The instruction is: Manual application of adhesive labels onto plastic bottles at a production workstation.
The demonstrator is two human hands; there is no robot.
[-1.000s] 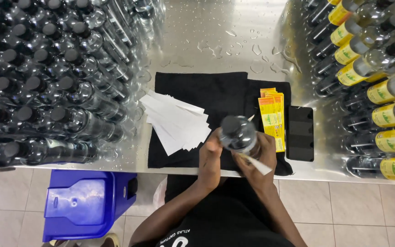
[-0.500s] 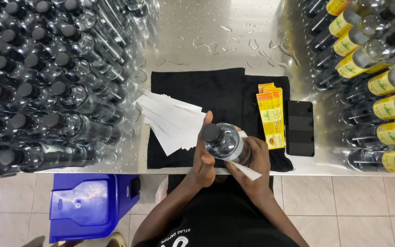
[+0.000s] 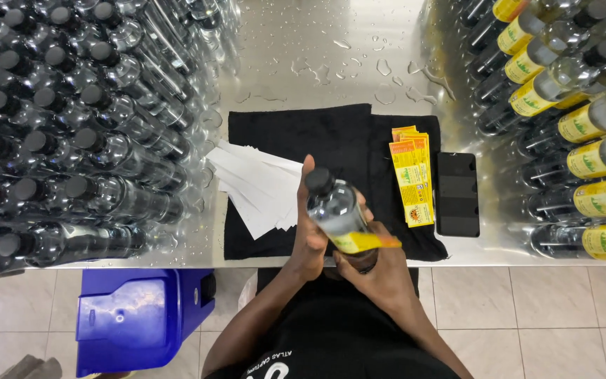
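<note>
Above the near edge of a black cloth point(image 3: 331, 140), a clear bottle point(image 3: 337, 210) with a dark cap hides most of both palms, while the left hand point(image 3: 311, 242) and right hand point(image 3: 380, 270) curl closed around it, pressing on a yellow label point(image 3: 366, 243).

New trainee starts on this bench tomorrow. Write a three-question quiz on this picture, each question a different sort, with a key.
1. True or false: the bottle held between the left hand and the right hand has a yellow label partly on it.
2. Multiple choice: the stack of yellow labels lies on A) the blue bin, B) the black cloth, C) the floor tiles.
3. Fill in: the bottles that already carry labels lie to the person's ____ side.

Key: 1 true; 2 B; 3 right.
</note>
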